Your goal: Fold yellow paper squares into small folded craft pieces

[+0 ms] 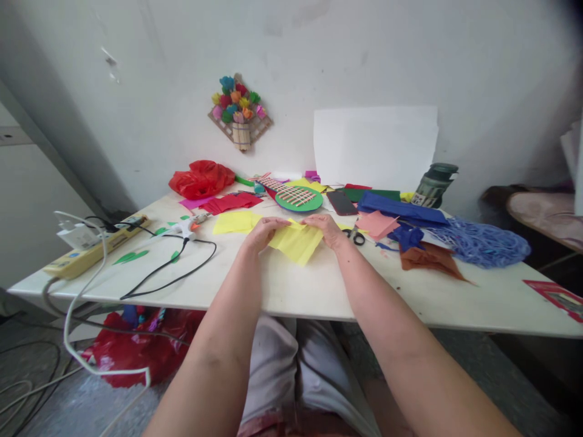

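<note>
Between my two hands a sheet of yellow crepe paper [297, 246] hangs just over the white table, its upper edge folded or gathered. My left hand [268, 232] pinches that edge on the left, fingers closed. On the right, my right hand [327, 229] grips the same edge between thumb and fingers. Another yellow sheet [234, 221] lies flat beyond my left hand. Black-handled scissors [357, 237] rest just right of my right hand. Behind the hands sits a green oval piece with a lattice of sticks [298, 197].
A white glue gun [186, 229] with a black cord lies left, near a power strip [95, 249]. Rightward are a phone [341, 203], pink paper [377, 224], blue paper [403, 208], brown paper [430, 261], blue string [485, 241] and a dark bottle [435, 184]. Red paper [232, 202] lies behind.
</note>
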Demonstrator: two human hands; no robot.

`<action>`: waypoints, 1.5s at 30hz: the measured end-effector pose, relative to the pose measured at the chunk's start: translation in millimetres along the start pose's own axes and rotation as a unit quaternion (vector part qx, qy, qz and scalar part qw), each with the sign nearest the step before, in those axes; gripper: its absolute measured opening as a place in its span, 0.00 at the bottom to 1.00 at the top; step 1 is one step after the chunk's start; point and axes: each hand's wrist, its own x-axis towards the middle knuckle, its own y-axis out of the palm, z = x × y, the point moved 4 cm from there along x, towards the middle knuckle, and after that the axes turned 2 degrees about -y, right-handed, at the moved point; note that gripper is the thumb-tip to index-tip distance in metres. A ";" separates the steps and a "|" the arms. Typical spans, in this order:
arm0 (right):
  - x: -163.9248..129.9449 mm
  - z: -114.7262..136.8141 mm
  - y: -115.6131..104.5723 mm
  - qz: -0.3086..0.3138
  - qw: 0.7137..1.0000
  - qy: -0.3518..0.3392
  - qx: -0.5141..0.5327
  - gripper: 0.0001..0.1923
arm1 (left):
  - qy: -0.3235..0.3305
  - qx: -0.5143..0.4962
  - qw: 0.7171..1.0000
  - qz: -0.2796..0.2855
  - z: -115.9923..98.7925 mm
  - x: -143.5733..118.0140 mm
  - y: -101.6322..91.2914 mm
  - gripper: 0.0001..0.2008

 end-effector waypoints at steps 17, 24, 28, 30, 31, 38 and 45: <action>1.9 -3.5 5.5 -0.011 1.000 0.002 -0.026 0.16 | -0.020 0.065 0.998 -0.007 4.9 2.2 -1.7 0.16; -0.4 -1.8 10.9 0.005 0.999 -0.001 -0.047 0.16 | -0.032 0.118 0.992 -0.015 4.8 -1.8 3.4 0.17; -0.7 -0.8 7.3 -0.008 0.999 -0.004 -0.050 0.19 | -0.020 0.163 0.986 -0.028 1.2 -2.7 3.1 0.17; 0.6 -1.7 1.7 -0.026 0.999 -0.001 -0.041 0.24 | -0.022 0.168 0.985 -0.030 0.3 -2.8 3.0 0.17; 1.5 -2.6 -1.2 -0.034 0.999 0.003 -0.031 0.26 | -0.025 0.167 0.985 -0.030 0.1 -3.1 3.1 0.17; 1.8 -4.1 -4.2 -0.035 0.998 0.027 -0.046 0.23 | -0.020 0.142 0.989 -0.024 -0.1 -5.3 4.9 0.17; -0.6 -2.3 2.9 -0.024 0.996 0.019 -0.078 0.14 | -0.009 0.163 0.986 -0.031 -0.6 -5.0 5.3 0.16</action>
